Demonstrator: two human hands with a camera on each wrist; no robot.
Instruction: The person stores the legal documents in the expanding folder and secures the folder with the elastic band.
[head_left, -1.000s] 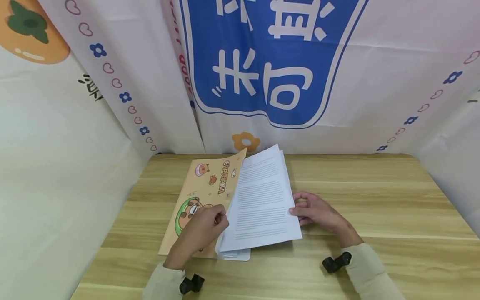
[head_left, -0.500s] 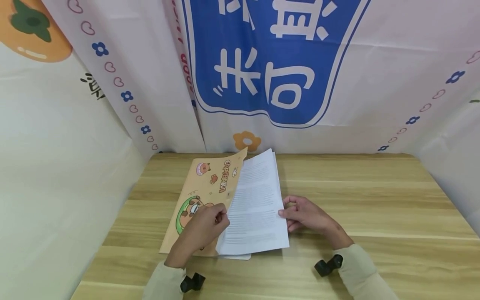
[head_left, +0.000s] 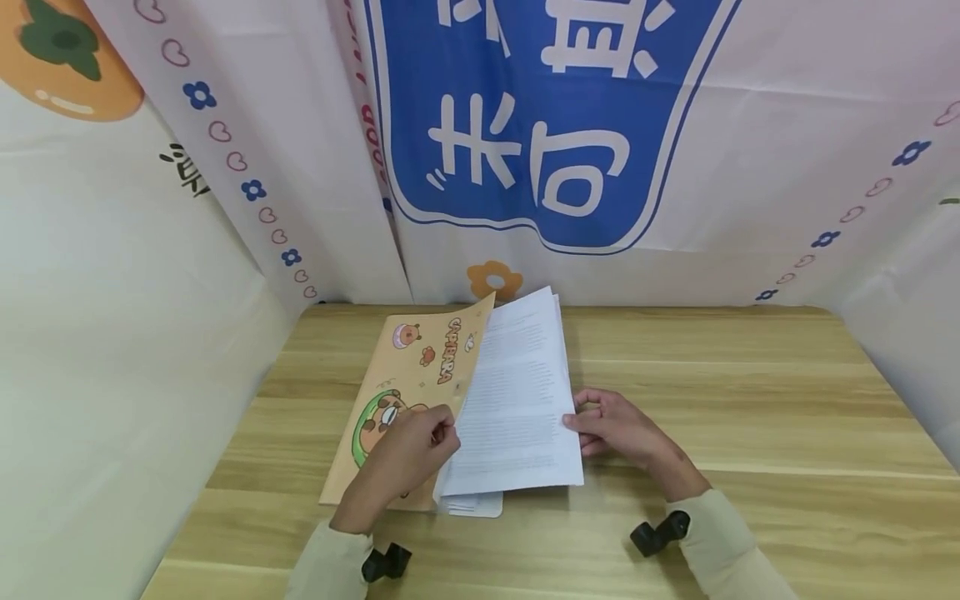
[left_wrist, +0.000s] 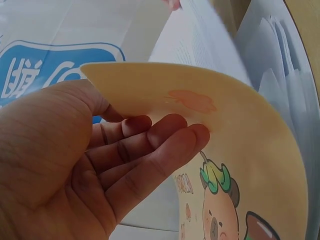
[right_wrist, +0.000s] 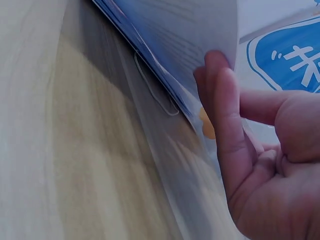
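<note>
A tan folder (head_left: 405,358) with cartoon capybaras lies on the table, its cover lifted along the right edge. My left hand (head_left: 412,454) pinches that edge between thumb and fingers; in the left wrist view the cover (left_wrist: 260,130) bends upward from the fingertips. Printed paper sheets (head_left: 513,400) slant out of the folder's right side. Their right edge is pinched by my right hand (head_left: 618,425), thumb on top and fingers beneath. The right wrist view shows the fingers behind the raised paper (right_wrist: 200,30). White inner sleeves (head_left: 480,505) poke out below the sheets.
The wooden table (head_left: 750,417) extends to the right and in front of the folder. A printed cloth backdrop (head_left: 697,275) hangs along the table's back edge. Black wrist mounts (head_left: 660,533) sit at both cuffs.
My right hand has moved the sheets left toward the folder over the second, then slightly up and right in the last half second. The left hand keeps holding the cover in place.
</note>
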